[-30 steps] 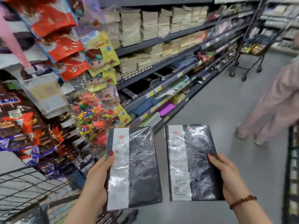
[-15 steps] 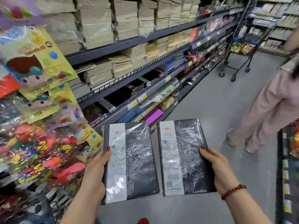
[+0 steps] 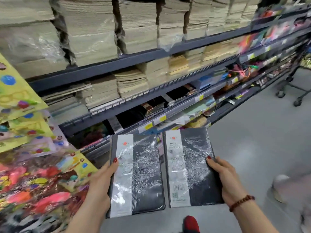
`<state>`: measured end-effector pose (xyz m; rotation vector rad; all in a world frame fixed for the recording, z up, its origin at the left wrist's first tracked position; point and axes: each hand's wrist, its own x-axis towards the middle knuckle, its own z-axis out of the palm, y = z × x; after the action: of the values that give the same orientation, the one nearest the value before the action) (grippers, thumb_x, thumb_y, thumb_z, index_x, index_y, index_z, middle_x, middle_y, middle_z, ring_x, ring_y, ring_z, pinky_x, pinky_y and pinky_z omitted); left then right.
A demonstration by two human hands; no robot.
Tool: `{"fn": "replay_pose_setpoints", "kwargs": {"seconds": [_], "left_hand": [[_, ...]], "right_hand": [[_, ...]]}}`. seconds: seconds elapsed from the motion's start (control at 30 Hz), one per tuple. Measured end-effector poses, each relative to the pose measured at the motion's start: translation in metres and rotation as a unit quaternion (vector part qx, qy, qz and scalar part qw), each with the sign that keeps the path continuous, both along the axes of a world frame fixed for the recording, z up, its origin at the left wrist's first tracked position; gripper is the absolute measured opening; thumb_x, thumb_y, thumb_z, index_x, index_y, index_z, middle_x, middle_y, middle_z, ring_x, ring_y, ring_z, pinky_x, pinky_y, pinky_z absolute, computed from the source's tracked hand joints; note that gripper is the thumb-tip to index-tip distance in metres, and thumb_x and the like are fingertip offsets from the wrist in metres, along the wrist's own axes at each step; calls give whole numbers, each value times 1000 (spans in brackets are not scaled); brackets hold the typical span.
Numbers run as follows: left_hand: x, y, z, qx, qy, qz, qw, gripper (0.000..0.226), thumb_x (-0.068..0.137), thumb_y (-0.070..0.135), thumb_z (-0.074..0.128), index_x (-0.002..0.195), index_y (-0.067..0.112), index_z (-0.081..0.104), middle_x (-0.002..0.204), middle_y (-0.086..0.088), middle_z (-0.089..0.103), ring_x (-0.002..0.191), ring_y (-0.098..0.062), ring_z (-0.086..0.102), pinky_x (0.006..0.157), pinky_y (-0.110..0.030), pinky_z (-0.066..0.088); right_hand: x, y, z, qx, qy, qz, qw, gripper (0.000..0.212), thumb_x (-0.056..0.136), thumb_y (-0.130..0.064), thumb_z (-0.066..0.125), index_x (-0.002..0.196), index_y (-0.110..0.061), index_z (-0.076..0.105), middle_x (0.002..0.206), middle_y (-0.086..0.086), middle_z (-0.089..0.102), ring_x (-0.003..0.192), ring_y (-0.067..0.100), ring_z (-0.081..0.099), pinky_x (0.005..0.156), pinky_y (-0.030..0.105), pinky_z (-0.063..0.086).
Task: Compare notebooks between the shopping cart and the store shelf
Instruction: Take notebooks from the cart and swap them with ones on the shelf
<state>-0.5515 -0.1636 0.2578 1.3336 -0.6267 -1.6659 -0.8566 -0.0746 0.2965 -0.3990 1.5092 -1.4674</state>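
Two matching black notebooks in shiny plastic wrap, each with a pale strip down its left side, are held side by side in front of me. My left hand (image 3: 102, 180) grips the left notebook (image 3: 144, 174) by its left edge, thumb on the cover. The right notebook (image 3: 195, 165) is gripped at its right edge by my right hand (image 3: 225, 179), which wears a bead bracelet. Behind them runs the store shelf (image 3: 127, 59), stacked with tan paper-covered notebooks above and dark notebooks on a lower tier. My shopping cart is out of view.
Bright candy bags (image 3: 33, 165) hang close on my left. The grey aisle floor (image 3: 252, 132) stretches ahead on the right. Another cart's wheels (image 3: 297, 102) stand far right, and another person's shoe (image 3: 281, 187) is near the right edge. My red shoe tip (image 3: 191, 222) shows below.
My view has swung closer to the shelf and my cart has dropped out of sight. Both hands keep holding the notebooks, now nearer together. The other person has moved off to the right.
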Motion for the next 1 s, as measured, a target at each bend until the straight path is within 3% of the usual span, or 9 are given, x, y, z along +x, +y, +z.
{"fn": "replay_pose_setpoints", "kwargs": {"seconds": [0.1,0.23,0.37,0.43,0.5,0.57,0.73,0.87,1.0], "left_hand": [[-36,0,-8,10,1,49,999,57,63,46,81,115,27,69,120,-3,69,115,-28,61,105,-53,40],[-81,8,-10,28,15,114,993,37,84,31,68,120,21,66,124,-5,67,118,-28,60,108,-53,36],[-98,16,-12,43,-11,180,983,34,84,31,68,117,26,68,117,-4,70,111,-26,64,103,-55,42],[-100,17,-9,57,-12,209,976,31,84,31,68,114,26,69,115,-5,71,104,-26,68,95,-50,49],[-98,18,-7,59,-16,242,968,20,89,26,63,108,21,69,96,-1,76,84,-18,74,70,-34,59],[-92,15,-7,57,-11,276,959,13,93,19,57,102,19,67,76,6,76,64,-8,72,47,-20,53],[-70,5,-14,55,-17,333,941,17,90,19,62,105,20,70,93,-3,76,71,-14,73,59,-27,56],[-71,-16,-21,33,-46,343,938,20,91,9,59,84,27,60,56,15,67,44,9,60,37,-7,42],[-66,-43,-53,22,-76,368,926,19,87,8,64,89,27,65,91,9,66,81,-3,62,83,-22,42]], "right_hand": [[-43,-36,-4,5,1,65,998,10,85,-1,59,77,-4,64,63,9,69,52,17,66,45,22,51],[-87,-82,-9,23,-10,147,989,8,86,-5,60,86,-7,67,72,8,72,61,18,69,51,24,54],[-98,-121,-11,49,-12,193,980,22,84,-8,62,104,2,64,97,22,70,83,32,66,77,41,53],[-94,-135,-13,60,-14,214,975,26,83,-8,63,107,1,64,103,25,68,90,38,66,83,47,52],[-87,-149,-18,77,-26,230,970,36,80,-13,68,113,-1,61,107,25,67,97,41,65,89,55,50],[-77,-162,-20,86,-28,251,964,34,80,-13,68,111,0,61,105,25,68,94,39,66,90,56,50],[-50,-193,-32,102,-14,287,952,24,86,-11,63,106,2,63,102,21,70,92,35,66,84,44,52],[-23,-234,-52,112,-15,308,945,24,86,-14,63,106,-2,65,101,18,71,91,33,68,85,44,53],[5,-285,-81,104,-13,331,938,25,85,-19,65,106,-6,65,101,15,72,86,31,69,83,47,54]]}}
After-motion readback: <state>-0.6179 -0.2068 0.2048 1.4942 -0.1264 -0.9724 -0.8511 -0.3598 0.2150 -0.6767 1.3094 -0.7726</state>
